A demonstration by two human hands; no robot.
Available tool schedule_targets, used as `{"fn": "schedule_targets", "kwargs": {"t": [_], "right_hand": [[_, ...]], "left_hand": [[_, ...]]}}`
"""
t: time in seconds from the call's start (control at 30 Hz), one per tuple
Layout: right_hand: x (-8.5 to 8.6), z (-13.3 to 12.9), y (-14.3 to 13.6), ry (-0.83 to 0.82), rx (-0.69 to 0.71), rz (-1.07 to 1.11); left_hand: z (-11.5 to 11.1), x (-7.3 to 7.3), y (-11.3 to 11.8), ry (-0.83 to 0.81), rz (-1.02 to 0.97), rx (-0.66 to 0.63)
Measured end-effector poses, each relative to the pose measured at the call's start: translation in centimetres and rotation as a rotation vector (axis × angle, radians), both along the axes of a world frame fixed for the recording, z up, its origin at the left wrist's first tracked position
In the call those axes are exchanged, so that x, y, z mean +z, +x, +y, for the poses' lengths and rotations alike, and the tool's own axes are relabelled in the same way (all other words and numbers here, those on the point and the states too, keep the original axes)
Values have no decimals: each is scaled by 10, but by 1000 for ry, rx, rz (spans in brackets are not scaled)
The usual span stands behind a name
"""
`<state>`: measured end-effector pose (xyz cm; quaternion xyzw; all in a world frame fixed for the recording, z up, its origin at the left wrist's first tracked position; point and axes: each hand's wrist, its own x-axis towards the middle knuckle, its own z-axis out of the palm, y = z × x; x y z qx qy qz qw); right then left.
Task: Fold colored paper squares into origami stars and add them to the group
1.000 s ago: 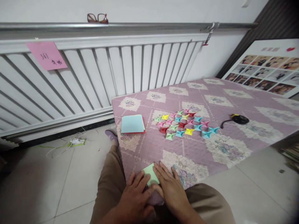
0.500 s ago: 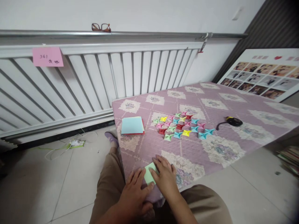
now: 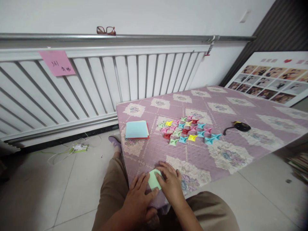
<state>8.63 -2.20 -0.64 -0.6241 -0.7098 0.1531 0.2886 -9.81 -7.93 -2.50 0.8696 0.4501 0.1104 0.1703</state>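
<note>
A pale green sheet of folding paper [image 3: 154, 180] lies at the near corner of the cloth-covered table, between my hands. My left hand [image 3: 139, 196] rests flat and open along its left side, thumb at the lower edge. At the upper right corner my right hand [image 3: 170, 180] has its thumb on the sheet and its fingers curled at the edge; the corner under them is hidden. Farther in, several small folded paper pieces [image 3: 185, 131] in green, pink, red, blue and yellow stand in rows. A stack of coloured paper [image 3: 136, 129], light blue on top, lies to their left.
A black object with a short cord [image 3: 242, 126] lies right of the rows. Behind the patterned tablecloth [image 3: 149, 154] is a white radiator [image 3: 141, 75] with a pink note [image 3: 57, 63]. Glasses [image 3: 106, 30] sit on the pipe. A power strip [image 3: 79, 148] lies on the floor.
The view has shifted slightly. The pink note has swung to a tilt. My right thumb and fingers have drawn a little closer at the green paper's upper right corner; my left hand stays put.
</note>
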Motion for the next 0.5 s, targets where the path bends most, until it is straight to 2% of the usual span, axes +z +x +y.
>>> {"fn": "schedule_targets", "kwargs": {"t": [0.27,0.4,0.5], "right_hand": [[2,2,-5,87,-67,-31],[3,-3,-4,151,20,-43],[4,-6,-1,128,112,-36]], "left_hand": [[0,4,2,-6,31,11],[0,5,2,-19,38,30],[0,6,2,-29,27,29]]}}
